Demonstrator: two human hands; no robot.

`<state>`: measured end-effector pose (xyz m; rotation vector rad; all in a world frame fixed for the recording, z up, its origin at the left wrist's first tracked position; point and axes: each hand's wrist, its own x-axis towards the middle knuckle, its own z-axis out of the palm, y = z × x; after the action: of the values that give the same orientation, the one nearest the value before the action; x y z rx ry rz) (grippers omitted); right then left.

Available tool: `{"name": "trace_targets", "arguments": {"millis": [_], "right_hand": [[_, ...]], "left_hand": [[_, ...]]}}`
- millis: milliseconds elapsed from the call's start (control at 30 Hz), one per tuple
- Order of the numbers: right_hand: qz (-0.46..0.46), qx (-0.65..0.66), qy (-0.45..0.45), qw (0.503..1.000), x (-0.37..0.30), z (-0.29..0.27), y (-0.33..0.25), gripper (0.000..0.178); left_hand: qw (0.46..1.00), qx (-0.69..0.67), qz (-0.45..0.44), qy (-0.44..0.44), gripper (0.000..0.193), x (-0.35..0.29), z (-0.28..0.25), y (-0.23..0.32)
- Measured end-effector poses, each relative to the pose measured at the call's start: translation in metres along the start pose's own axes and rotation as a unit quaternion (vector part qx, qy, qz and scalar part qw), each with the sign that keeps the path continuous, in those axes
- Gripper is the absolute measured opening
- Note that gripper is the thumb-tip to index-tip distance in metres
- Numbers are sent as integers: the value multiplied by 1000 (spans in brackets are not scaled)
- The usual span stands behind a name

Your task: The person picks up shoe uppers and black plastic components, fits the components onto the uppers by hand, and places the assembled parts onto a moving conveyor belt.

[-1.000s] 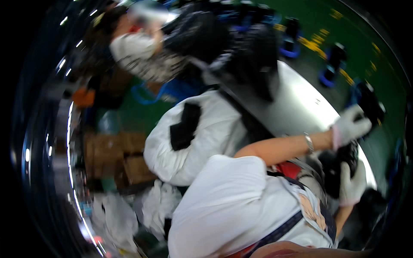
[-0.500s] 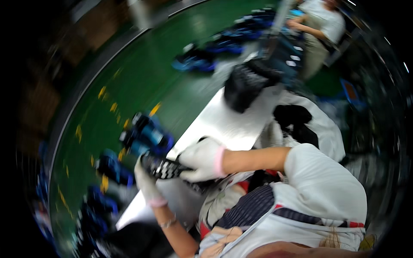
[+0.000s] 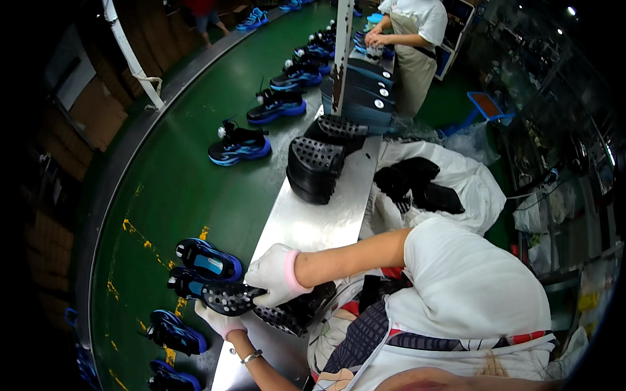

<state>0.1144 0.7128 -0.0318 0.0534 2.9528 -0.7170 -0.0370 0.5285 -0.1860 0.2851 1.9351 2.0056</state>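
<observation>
A black perforated shoe-shaped piece is held between my two hands above the near end of the metal bench. My right hand, in a white glove with a pink cuff, grips its right end. My left hand, gloved the same way, is closed around its lower left side; some of the fingers are hidden behind the piece. Close by, more black perforated pieces lie at the bench edge beside my lap. Just beyond the held piece, a black shoe with a blue sole stands on the green surface.
Stacked black perforated pieces sit farther up the metal bench. To the right, a white sack holds black items. Black-and-blue shoes line the green surface. Behind a white post, another person handles something.
The view has turned and sharpened, so the bench and shoes appear shifted. Both hands keep hold of the black perforated piece; my left hand now sits lower along its underside.
</observation>
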Motion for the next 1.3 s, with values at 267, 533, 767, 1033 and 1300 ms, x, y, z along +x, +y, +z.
{"name": "trace_targets", "arguments": {"millis": [267, 533, 767, 1033, 1300], "right_hand": [[0, -15, 5, 1000, 10, 1, 0, 41], [1, -8, 17, 1000, 8, 7, 2, 39], [19, 5, 4, 1000, 6, 5, 11, 39], [17, 48, -24, 998, 10, 3, 6, 40], [13, 62, -22, 998, 13, 4, 12, 40]], "left_hand": [[978, -200, -61, 28, 48, 8, 19, 5], [986, -154, -57, -17, 56, 6, 13, 6], [985, -133, -98, -42, 56, 7, 22, 9], [963, -246, -62, -89, 54, 42, -20, -103], [980, -182, -23, -78, 56, 47, -23, -102]]}}
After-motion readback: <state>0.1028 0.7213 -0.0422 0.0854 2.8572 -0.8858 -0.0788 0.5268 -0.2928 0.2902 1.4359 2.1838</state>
